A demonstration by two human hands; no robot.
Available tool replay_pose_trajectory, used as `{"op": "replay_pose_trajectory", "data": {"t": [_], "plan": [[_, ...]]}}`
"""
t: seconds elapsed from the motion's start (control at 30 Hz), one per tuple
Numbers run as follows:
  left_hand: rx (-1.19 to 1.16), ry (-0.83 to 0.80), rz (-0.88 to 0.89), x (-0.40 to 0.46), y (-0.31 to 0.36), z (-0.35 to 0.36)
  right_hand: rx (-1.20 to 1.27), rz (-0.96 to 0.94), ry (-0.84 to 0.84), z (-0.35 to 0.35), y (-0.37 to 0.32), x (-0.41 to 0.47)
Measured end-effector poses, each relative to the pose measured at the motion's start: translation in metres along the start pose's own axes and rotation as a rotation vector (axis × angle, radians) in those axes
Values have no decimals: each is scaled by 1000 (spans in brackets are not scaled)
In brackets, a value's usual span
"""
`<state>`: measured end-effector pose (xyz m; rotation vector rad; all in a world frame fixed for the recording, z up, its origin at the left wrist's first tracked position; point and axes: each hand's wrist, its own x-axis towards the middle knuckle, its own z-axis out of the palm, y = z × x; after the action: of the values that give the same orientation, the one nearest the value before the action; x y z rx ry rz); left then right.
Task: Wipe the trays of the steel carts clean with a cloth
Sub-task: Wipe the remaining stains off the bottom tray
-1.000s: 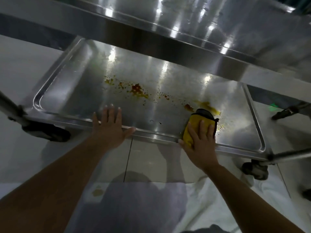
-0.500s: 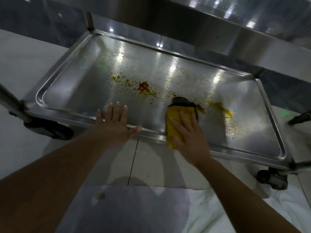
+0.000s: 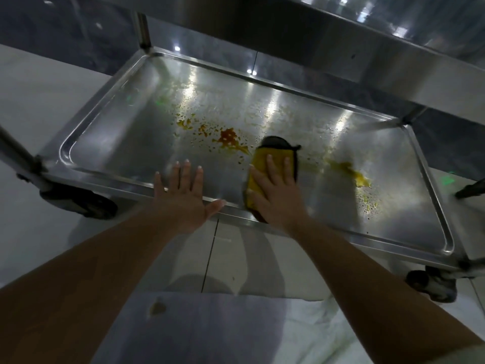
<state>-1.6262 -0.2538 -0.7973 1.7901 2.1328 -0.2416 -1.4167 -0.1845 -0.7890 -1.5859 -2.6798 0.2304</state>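
Observation:
The cart's lower steel tray (image 3: 110, 143) fills the middle of the head view. An orange-red sauce stain (image 3: 228, 137) lies near its centre and a yellow smear (image 3: 351, 172) to the right. A yellow cloth with a dark edge (image 3: 265, 158) lies flat on the tray just right of the red stain. My right hand (image 3: 275, 190) presses on the cloth with straight fingers. My left hand (image 3: 183, 193) rests flat on the tray's near rim, fingers spread.
The cart's upper steel shelf (image 3: 393, 48) overhangs the tray at the top. Black caster wheels stand at the left (image 3: 86, 203) and right (image 3: 433, 285) corners. A cart post (image 3: 143, 30) rises at the back left. Pale floor tiles lie below; my white garment (image 3: 301, 332) shows at the bottom.
My right hand has slid the cloth leftwards across the tray, from the yellow smear toward the red stain. The view has dropped lower under the upper shelf. My left hand stays on the rim.

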Motion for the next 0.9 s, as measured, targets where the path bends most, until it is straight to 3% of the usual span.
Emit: {"op": "replay_pose_trajectory", "data": {"t": [0.1, 0.23, 0.5, 0.63, 0.67, 0.77, 0.83, 0.9], "plan": [[1, 20, -9, -1, 0, -1, -13, -92, -14, 4, -26, 15], [13, 24, 10, -4, -3, -4, -28, -51, 47, -6, 11, -4], [96, 147, -73, 5, 22, -11, 74, 324, 108, -31, 136, -93], [83, 155, 15, 11, 63, -5, 50, 498, 86, -25, 155, -103], [70, 137, 62, 14, 79, -4, 20, 489, 86, -25, 152, -102], [87, 95, 213, 16, 128, -2, -170, 106, 142, -21, 145, -105], [106, 113, 294, 18, 147, 6, -164, -116, 158, -23, 155, -113], [84, 161, 329, 20, 150, 16, -3, -125, 110, -29, 171, -122]]}}
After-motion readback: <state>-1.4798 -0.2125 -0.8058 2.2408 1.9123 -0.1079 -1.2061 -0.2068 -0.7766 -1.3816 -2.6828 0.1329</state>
